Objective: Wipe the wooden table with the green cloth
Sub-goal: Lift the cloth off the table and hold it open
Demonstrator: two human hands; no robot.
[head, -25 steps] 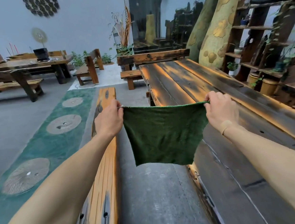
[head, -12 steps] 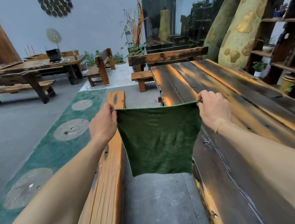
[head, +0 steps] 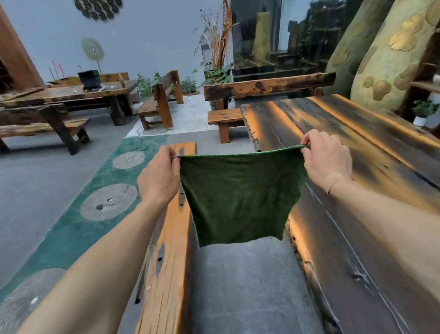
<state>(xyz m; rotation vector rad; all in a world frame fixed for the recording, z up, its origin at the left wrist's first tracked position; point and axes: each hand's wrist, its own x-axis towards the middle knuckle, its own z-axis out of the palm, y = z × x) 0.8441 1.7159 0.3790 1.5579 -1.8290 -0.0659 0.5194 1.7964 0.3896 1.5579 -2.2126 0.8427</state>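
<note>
A long wooden bench (head: pixel 168 263) runs beside the dark plank tabletop (head: pixel 361 208), a strip of grey floor (head: pixel 244 291) between them; a green patterned rug (head: pixel 68 231) lies left of the bench, and more benches, a second table (head: pixel 58 96) and potted plants (head: pixel 154 83) fill the far end of the room. Both hands are raised over the gap: the left hand (head: pixel 159 179) and right hand (head: pixel 326 158) each pinch a top corner of the green cloth (head: pixel 239 197). The cloth hangs flat in the air, its top edge stretched level from hand to hand, its lower edge free above the floor, its right side overlapping the tabletop's near edge.
</note>
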